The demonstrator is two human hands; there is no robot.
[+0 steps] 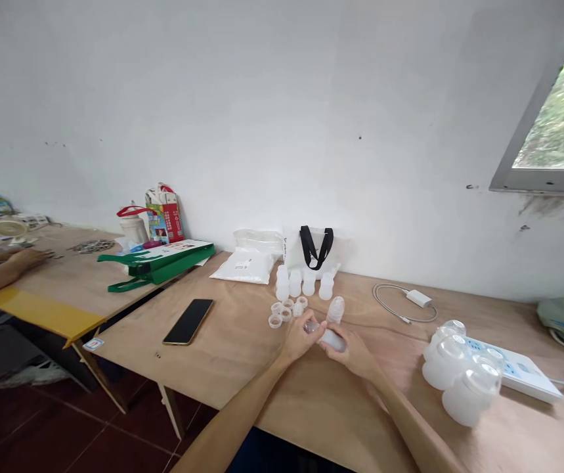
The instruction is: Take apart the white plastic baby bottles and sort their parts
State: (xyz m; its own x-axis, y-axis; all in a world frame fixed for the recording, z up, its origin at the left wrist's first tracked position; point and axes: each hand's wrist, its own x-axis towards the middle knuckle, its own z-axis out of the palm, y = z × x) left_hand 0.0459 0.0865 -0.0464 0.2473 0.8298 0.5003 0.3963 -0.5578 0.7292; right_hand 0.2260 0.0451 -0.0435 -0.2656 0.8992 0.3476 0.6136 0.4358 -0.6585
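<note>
1. White wall (pixel 282 118) rises behind a plywood counter (pixel 222 374), with a window (pixel 555 112) at upper right showing blurred foliage.
2. Left hand (pixel 301 338) pinches a small clear piece (pixel 311 326) in a narrow grip, close against the other hand.
3. Right hand (pixel 353 351) curls around a frosted silicone piece (pixel 335 340), which sits between both hands.
4. Just beyond them stands a translucent bottle (pixel 335 310), beside small clear rings (pixel 282 314) and a row of upright translucent cups (pixel 301 284).
5. Black smartphone (pixel 188 322) lies left of the hands; white bottles (pixel 463 374) crowd a white control panel (pixel 518 371) on the right.
6. Another person's hand (pixel 28 259) rests on a second counter (pixel 69 282), far left.
</note>
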